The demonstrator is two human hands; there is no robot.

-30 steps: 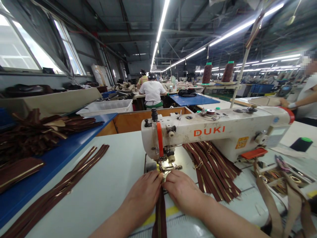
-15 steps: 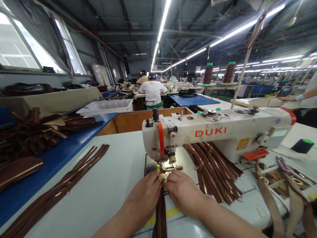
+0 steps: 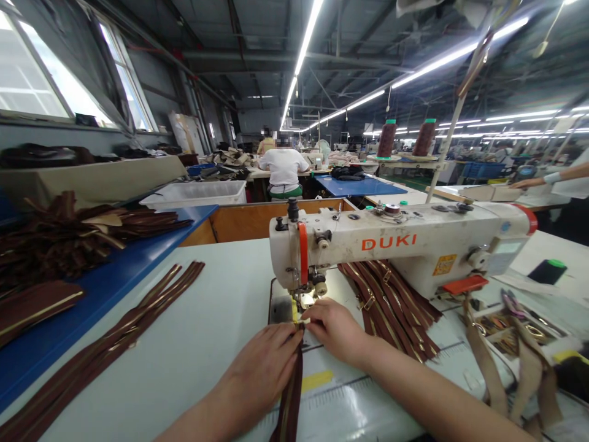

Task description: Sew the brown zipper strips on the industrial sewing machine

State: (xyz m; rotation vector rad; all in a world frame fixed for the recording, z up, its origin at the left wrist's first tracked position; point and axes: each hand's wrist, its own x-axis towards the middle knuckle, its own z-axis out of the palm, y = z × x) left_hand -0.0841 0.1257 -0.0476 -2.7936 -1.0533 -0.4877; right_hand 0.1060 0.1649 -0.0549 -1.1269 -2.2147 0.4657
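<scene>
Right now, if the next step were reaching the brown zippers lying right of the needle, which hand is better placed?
Probably the right hand: it is nearer those brown zippers, while the left hand is farther left, on the zipper strip.

Brand lettering (image 3: 389, 242): "DUKI", orange-red capitals, on the arm of the white sewing machine (image 3: 354, 228). At 4 o'clock from the lettering: orange-yellow label (image 3: 444, 264) on the machine body; print too small to read. At 3 o'clock: round blue emblem (image 3: 505, 227); detail illegible. At 7 o'clock: graduated scale (image 3: 340, 391) on the worktable (image 3: 221, 282); numerals unreadable.
</scene>
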